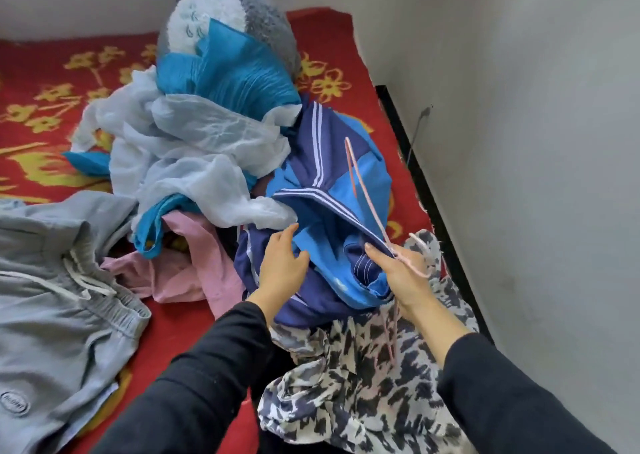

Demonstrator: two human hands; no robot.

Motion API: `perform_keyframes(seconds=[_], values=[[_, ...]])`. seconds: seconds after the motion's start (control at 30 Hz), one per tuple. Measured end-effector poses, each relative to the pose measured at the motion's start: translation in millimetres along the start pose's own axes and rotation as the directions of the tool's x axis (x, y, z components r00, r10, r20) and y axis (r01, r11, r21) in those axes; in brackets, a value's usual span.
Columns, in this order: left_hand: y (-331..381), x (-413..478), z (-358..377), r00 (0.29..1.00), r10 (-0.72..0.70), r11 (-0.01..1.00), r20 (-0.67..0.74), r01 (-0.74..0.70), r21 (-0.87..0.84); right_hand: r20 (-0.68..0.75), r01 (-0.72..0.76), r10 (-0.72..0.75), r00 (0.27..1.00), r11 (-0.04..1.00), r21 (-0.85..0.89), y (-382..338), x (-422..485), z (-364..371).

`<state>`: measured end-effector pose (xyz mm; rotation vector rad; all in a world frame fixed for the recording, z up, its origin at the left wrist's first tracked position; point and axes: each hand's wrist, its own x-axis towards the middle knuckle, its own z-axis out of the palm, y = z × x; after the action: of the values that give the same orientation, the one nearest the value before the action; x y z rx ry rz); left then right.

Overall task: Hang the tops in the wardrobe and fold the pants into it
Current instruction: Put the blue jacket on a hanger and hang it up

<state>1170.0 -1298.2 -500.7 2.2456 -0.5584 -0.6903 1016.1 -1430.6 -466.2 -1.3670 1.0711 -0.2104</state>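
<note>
Laundry point(194, 148) lying heaped on the red bed point(41, 83), your right hand point(403, 277) gripping a pink hanger point(367, 205), your left hand point(282, 266) resting, fingers point(289, 234) open, on the blue striped track jacket point(329, 219)

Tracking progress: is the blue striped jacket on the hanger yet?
Off. The jacket lies bunched on the bed; the right hand holds the bare pink hanger over it.

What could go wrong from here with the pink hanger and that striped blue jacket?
The thin pink hanger, pinched in the right hand, is held over the crumpled navy-and-blue track jacket with white stripes. Its arm could catch in a fold instead of the neck. The sheer white fabric overlaps the jacket's upper edge, so lifting may drag it along. The left hand only rests on the jacket and does not grip it.
</note>
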Motion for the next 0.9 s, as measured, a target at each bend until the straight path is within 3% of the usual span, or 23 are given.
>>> perform_keyframes(seconds=[0.13, 0.3, 0.37, 0.43, 0.5, 0.6, 0.7, 0.83, 0.9], values=[[43, 11, -1, 0.99, 0.14, 0.986, -0.021, -0.137, 0.099, 0.113, 0.02, -0.033, 0.993, 0.993, 0.118, -44, -43, -29], [70, 17, 17, 0.98, 0.141, 0.96, 0.143, -0.171, 0.223, 0.225, -0.076, 0.038, 0.974, 0.983, 0.164, -55, -91, -70], [73, 14, 28, 0.956, 0.216, 0.92, 0.199, -0.268, 0.287, 0.244, -0.111, 0.062, 0.968, 0.975, 0.193, -55, -106, -82], [77, 4, 35, 0.942, 0.278, 0.917, 0.189, -0.318, 0.239, 0.231, -0.126, 0.077, 0.97, 0.97, 0.207, -53, -119, -90], [81, -8, 29, 0.954, 0.25, 0.945, 0.165, -0.278, 0.175, 0.127, -0.14, 0.12, 0.985, 0.977, 0.161, -45, -121, -99], [94, -24, -2, 0.962, 0.253, 0.946, 0.1, -0.268, 0.182, -0.146, -0.194, 0.183, 0.972, 0.979, -0.069, -30, -115, -105], [131, -34, -43, 0.963, 0.245, 0.963, 0.11, -0.255, 0.092, -0.298, -0.186, 0.123, 0.947, 0.963, -0.195, -36, -107, -100], [191, -50, -118, 0.943, 0.219, 0.962, 0.251, -0.166, -0.218, -0.432, -0.057, 0.041, 0.901, 0.998, -0.024, -92, -106, -88], [207, -58, -152, 0.914, 0.23, 0.955, 0.334, -0.145, -0.26, -0.48, 0.024, 0.001, 0.877, 0.999, 0.045, -124, -102, -87]])
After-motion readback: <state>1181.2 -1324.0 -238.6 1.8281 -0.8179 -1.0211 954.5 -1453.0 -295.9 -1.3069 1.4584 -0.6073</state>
